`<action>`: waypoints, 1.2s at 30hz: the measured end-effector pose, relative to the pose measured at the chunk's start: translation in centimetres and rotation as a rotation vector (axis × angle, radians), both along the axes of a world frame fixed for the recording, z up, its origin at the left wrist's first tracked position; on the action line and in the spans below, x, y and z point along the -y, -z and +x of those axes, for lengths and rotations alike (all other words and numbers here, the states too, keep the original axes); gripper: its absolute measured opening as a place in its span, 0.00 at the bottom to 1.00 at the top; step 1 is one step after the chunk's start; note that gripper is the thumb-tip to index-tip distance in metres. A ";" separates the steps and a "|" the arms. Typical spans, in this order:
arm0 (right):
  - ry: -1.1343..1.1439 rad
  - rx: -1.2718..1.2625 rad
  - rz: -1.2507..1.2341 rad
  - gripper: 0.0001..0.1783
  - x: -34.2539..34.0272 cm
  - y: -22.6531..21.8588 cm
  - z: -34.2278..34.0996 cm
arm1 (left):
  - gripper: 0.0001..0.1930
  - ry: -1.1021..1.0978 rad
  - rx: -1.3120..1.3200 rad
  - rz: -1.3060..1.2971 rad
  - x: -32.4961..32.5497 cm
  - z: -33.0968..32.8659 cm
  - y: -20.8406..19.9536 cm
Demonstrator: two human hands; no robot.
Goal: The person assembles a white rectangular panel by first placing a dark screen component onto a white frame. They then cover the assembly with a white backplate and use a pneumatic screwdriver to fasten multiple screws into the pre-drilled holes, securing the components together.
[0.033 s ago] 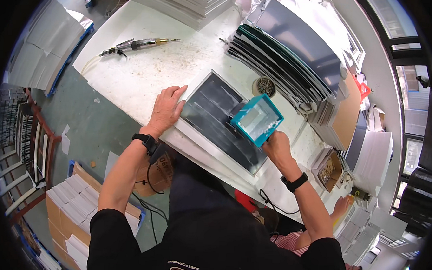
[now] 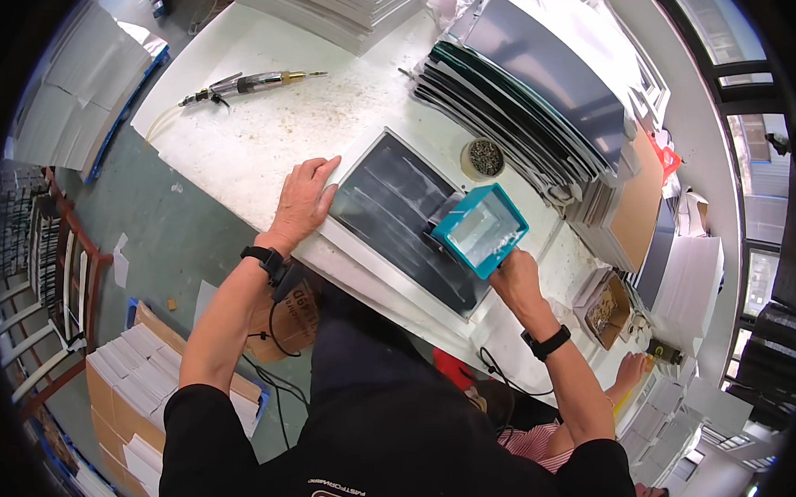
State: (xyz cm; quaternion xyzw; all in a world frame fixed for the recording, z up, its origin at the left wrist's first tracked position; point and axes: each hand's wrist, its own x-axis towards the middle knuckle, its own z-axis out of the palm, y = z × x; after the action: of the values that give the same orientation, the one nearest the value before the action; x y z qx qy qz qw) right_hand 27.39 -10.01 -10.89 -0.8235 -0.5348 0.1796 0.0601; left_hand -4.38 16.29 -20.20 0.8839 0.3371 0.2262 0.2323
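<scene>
A dark rectangular panel (image 2: pixel 388 181) in a thin pale frame lies on the white worktable, its surface streaked with whitish lines. My left hand (image 2: pixel 302 204) rests at the frame's left corner, fingers stretched out and thumb apart. With my right hand (image 2: pixel 518 280) I grip a teal box-shaped applicator (image 2: pixel 512 210), whitish inside, from its near side; its handle is hidden by my fingers. The applicator's dark head (image 2: pixel 444 210) sits over the streaked surface. Beyond the panel stands a small round tub (image 2: pixel 484 157) of tiny metal pieces.
A screwdriver-like power tool (image 2: pixel 254 83) lies on the table at far left. Stacked dark sheets (image 2: pixel 510 129) rise behind the panel. A cardboard box (image 2: pixel 610 313) of small pieces stands at right, near another person's hand (image 2: pixel 629 372). Cartons of white sheets (image 2: pixel 140 366) stand at lower left.
My right hand and the teal applicator have shifted slightly right and nearer to me across the panel. My left hand stays at the corner. The whole view has shifted a little.
</scene>
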 end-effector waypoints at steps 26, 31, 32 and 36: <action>-0.054 -0.079 0.216 0.16 -8.8 1.6 -7.8 | 0.27 0.034 0.016 0.024 0.0 0.9 0.2; 0.034 -0.081 0.099 0.16 -1.3 0.4 -5.5 | 0.28 0.016 -0.001 0.027 0.0 0.8 0.4; 0.067 -0.074 0.031 0.15 1.1 -0.6 -4.9 | 0.27 0.017 0.000 0.028 0.0 0.8 0.5; 0.204 -0.057 -0.039 0.13 10.7 -1.7 -3.0 | 0.27 0.012 -0.009 0.041 -0.2 0.6 0.8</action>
State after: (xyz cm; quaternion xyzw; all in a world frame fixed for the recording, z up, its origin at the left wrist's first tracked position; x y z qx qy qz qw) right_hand 24.40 -20.74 -9.21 -0.8693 -0.4425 0.2065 0.0772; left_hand -3.82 16.47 -21.02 0.8915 0.3280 0.2277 0.2141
